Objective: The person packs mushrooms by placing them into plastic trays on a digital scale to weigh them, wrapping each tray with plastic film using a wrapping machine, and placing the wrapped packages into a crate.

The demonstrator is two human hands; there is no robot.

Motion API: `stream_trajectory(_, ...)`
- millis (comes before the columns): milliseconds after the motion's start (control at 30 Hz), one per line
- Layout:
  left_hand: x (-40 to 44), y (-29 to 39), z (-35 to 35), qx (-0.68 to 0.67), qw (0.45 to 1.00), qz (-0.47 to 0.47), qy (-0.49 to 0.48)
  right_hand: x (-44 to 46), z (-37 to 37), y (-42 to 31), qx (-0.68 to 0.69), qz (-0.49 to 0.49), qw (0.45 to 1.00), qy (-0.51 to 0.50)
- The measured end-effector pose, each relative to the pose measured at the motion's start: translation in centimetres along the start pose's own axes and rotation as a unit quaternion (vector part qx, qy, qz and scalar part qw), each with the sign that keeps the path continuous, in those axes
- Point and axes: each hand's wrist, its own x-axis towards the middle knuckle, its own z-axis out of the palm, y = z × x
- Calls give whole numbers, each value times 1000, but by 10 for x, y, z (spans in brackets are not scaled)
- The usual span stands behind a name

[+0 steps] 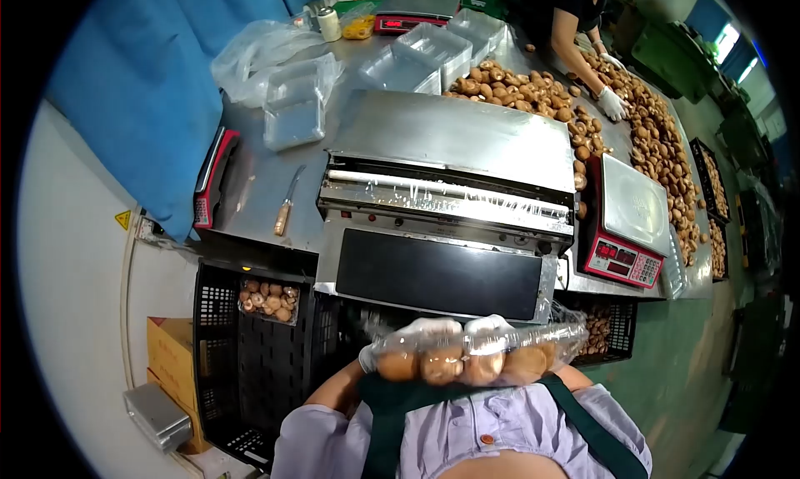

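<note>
A clear tray of brown mushrooms [442, 364], loosely covered with shiny film, is tilted close to my chest. My left hand [421, 329], in a white glove, holds it from behind on the left. On its far side, right of centre, my right hand [490, 327], also gloved, grips it. The film and tray partly hide the fingers of both hands. Just beyond them is the wrapping machine [437, 271], with its black plate facing me and its film roll [442, 192] behind.
Red scales [633, 200] stand right of the machine, a knife [287, 204] lies left. Mushroom piles [658, 146] and empty trays [417, 58] fill the back, where a person's gloved hand [612, 104] touches mushrooms. A black crate [217, 354] with a wrapped pack sits lower left.
</note>
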Motion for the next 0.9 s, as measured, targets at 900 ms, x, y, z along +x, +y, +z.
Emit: stream_trajectory(900,-58,95,3,520,778,24,351,117,23,-23,-339,68,916,205)
